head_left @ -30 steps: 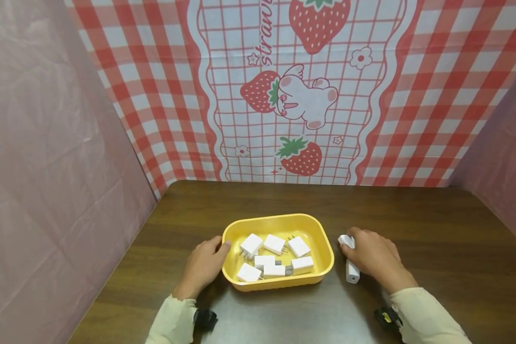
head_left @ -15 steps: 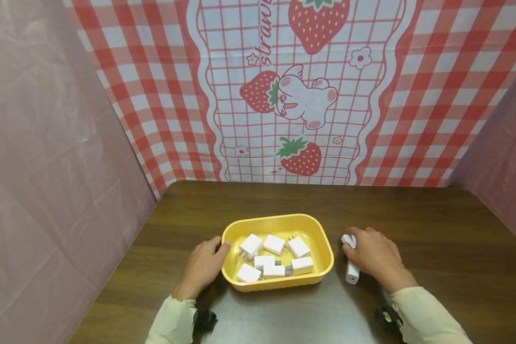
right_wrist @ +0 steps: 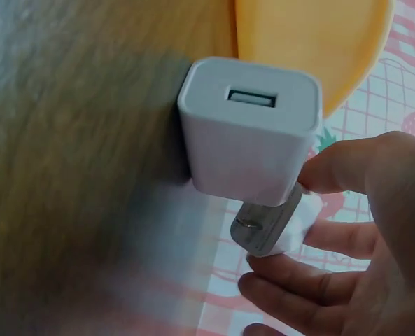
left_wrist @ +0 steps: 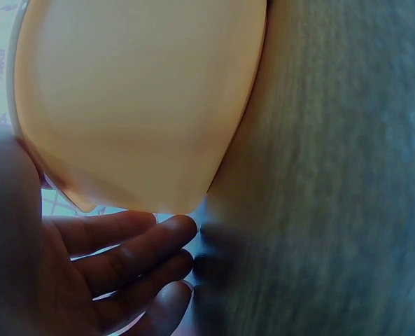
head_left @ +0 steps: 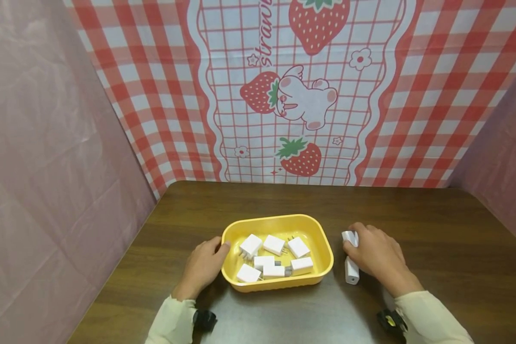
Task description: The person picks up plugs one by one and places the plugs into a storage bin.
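In the head view my left hand is at the left end of a yellow plastic tray, thumb over the rim and fingers against the outer wall. Several white plug chargers lie inside it, some with metal prongs showing. Right of the tray, my right hand pinches a white charger between thumb and fingers; its grey prong face is turned toward the right wrist camera. Just in front of that one, another white charger rests on the table, its USB port facing me.
The tray and chargers are on a brown wooden table. Behind its far edge hangs a red-and-white checked strawberry cloth, and pink fabric covers the left side. A dark wrist device sits at my left cuff.
My right hand has shifted slightly right and away from me, with the pinched charger rising a little. The left hand and tray have stayed in place.
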`<state>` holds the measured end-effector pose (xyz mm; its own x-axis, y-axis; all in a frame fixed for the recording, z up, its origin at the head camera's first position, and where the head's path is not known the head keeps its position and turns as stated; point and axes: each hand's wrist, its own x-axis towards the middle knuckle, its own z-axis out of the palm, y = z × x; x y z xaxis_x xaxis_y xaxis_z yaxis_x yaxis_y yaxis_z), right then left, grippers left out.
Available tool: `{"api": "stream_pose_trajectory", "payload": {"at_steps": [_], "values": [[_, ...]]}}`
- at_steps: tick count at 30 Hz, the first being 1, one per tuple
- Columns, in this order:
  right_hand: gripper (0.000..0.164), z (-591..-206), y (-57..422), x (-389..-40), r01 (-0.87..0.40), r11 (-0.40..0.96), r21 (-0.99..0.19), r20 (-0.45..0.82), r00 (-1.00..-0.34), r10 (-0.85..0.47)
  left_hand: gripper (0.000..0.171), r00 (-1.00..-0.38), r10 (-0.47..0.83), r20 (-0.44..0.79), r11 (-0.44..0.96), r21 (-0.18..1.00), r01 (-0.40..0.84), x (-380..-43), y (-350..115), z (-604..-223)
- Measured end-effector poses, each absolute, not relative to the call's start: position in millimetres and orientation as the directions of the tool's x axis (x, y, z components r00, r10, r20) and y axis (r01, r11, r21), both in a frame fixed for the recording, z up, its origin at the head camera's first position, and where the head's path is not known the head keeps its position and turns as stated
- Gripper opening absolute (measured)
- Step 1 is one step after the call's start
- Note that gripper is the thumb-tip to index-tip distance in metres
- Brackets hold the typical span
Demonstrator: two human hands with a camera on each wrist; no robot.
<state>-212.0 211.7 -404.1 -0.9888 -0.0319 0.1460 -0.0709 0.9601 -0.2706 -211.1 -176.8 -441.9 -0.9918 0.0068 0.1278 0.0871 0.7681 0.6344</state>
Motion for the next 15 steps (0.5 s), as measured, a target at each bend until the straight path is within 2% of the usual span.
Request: {"api": "stream_pose_trajectory", "payload": {"at_steps": [8, 15], "values": [[0.043, -396.3, 207.3, -206.6, -0.137, 0.945, -0.296, 0.307, -0.951, -0.042, 0.024, -0.99, 0.007, 0.139, 0.767, 0.634, 0.095, -210.2, -176.1, -440.0], [0.043, -390.0, 196.6, -200.9, -0.166, 0.924, -0.343, 0.371, -0.928, -0.029, 0.024, -0.99, 0.005, 0.138, 0.771, 0.63, 0.092, -208.3, -175.3, -439.7]]}}
